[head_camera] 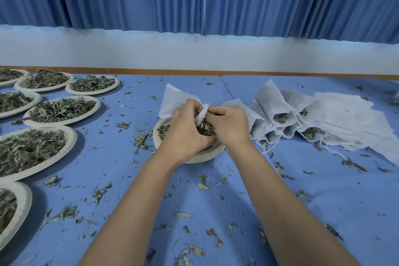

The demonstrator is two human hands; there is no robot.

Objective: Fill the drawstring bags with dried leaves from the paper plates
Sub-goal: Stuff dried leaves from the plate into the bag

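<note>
Head: left hand [185, 130] pinches gauzy bag [172, 101], right hand [231, 125] crumbly leaves [205, 128].

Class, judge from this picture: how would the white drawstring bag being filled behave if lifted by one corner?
Probably floppy: the drawstring bag creases and folds where the left hand grips it. Likely light: its cloth looks thin, and the right hand holds only dried leaves. It may spill if tipped; filled bags nearby lie open-mouthed.
</note>
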